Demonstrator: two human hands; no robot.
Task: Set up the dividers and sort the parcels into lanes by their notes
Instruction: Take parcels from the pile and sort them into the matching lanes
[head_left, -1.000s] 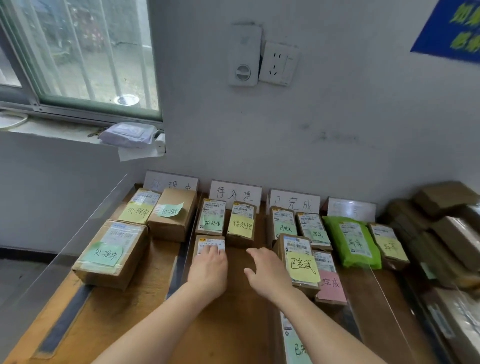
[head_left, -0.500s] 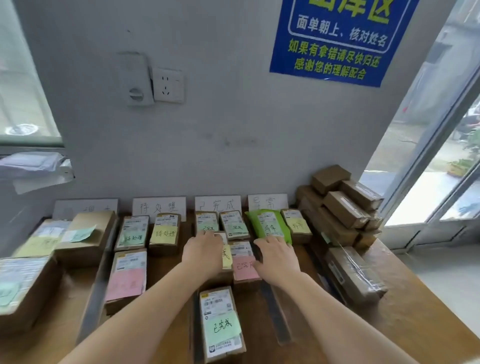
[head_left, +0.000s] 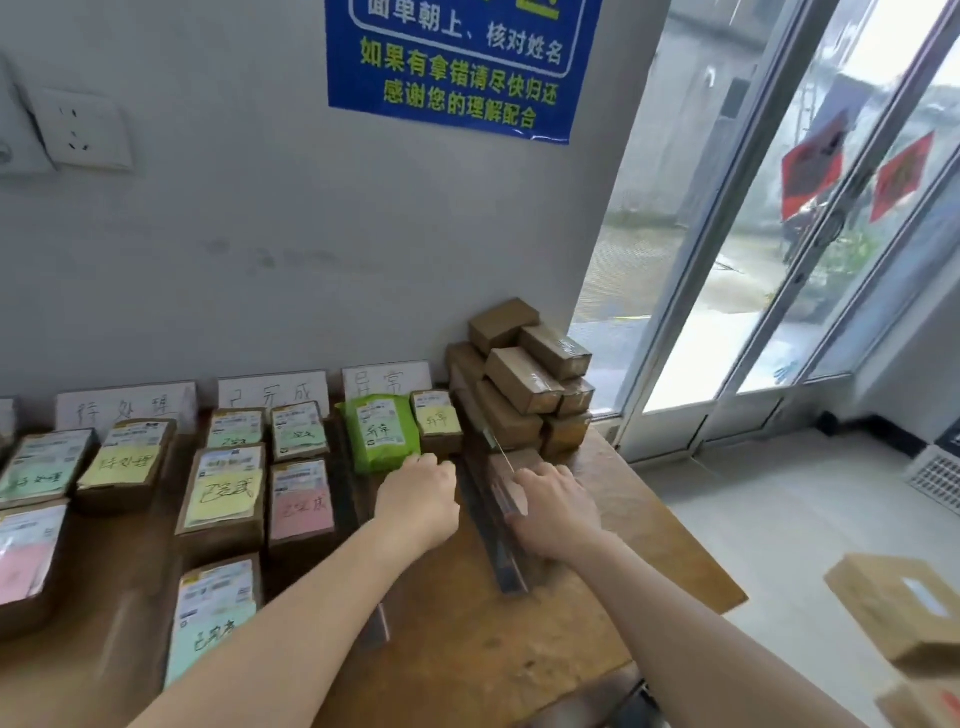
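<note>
a: how far along do we reckon we are?

b: most of the way, we'd say. white hand-lettered lane cards (head_left: 387, 379) lean on the wall at the back of the brown wooden desk (head_left: 649, 525), and parcels with pastel sticky notes lie in rows in front of them. the green plastic mailer bag (head_left: 384, 431) and the small brown box with a yellow note (head_left: 436, 422) sit side by side in the rightmost lane.

a: and what's left for us?

b: the stack of plain brown cardboard boxes (head_left: 524, 374) in the desk's far right corner carries no notes that we can see, so we judge those unsorted. another brown cardboard box (head_left: 901, 605) lies on the floor to the right.

a: the dividers?

b: the clear plastic divider with a dark base strip (head_left: 491, 540) stands between our hands, running from the stack towards us. the ones further left show only as dark strips between lanes.

a: our hands?

b: both arms reach forward. our left hand (head_left: 418, 499) is on the lane side of the divider, just by the mailer's near edge, fingers curled. whether it pinches anything we cannot tell. our right hand (head_left: 550, 512) is on the other side, fingers and thumb curled round a plain tape-wrapped brown parcel (head_left: 506, 470) lying against the divider.
</note>
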